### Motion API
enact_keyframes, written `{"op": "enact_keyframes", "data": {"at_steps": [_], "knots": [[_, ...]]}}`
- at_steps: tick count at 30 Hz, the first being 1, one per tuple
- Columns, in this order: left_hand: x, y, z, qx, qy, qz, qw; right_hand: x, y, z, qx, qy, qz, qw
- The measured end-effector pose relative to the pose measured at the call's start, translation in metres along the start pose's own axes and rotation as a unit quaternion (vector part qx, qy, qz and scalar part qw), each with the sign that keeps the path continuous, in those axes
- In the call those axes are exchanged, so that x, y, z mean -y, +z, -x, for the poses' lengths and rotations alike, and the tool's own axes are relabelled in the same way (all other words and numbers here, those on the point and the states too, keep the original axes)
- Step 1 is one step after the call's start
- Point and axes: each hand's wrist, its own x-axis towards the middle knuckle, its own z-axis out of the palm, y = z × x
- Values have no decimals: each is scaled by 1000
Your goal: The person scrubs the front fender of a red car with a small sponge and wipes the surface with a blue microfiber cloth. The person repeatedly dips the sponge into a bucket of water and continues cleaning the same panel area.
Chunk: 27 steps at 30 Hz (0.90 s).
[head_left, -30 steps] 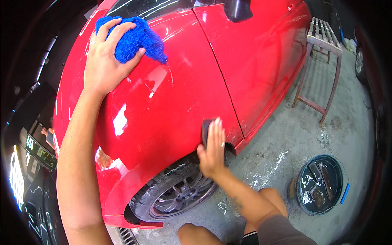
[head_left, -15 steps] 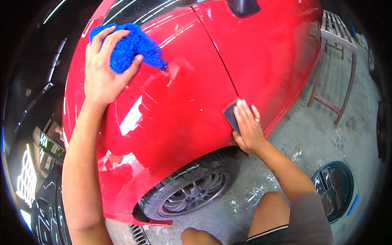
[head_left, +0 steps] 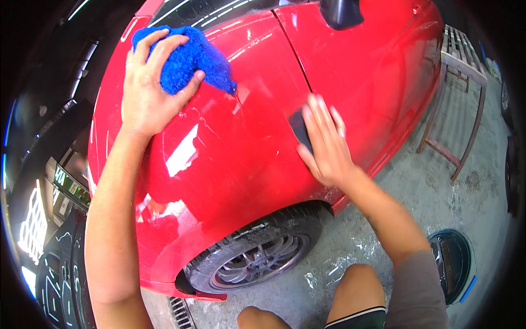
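Observation:
My left hand [head_left: 148, 101] grips a wet, fluffy blue microfiber cloth [head_left: 189, 63] against the upper part of the red car fender [head_left: 241, 148]. Water trickles down the paint from the cloth's lower corner. Lower and to the right, my right hand [head_left: 326, 140] presses a dark piece of sandpaper [head_left: 299, 130] flat on the fender, close to the door seam. Its fingers are stretched together over the piece and slightly blurred; most of the sandpaper is hidden under them.
Below the fender is the front wheel [head_left: 257, 263]. A dark bucket [head_left: 466, 257] stands on the wet floor at right, a blue strip beside it. Farther back is a slatted metal stand [head_left: 466, 63]. The side mirror [head_left: 342, 13] juts out at the top. A floor drain [head_left: 181, 312] lies below.
My right hand has slid the sandpaper up and slightly left along the fender, away from the wheel arch. The left hand still holds the cloth at about the same spot; the view has shifted slightly.

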Motion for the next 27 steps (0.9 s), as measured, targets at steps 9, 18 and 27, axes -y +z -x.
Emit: {"op": "enact_keyframes", "data": {"at_steps": [9,18,27], "knots": [[-3,6,2,5,-16,19,1000,-8,-2,85,72,19,34,997],[8,-1,7,1,2,7,1000,5,5,36,41,-1,30,999],[6,6,4,-20,28,10,999,34,-7,-39,-7,29,68,997]]}}
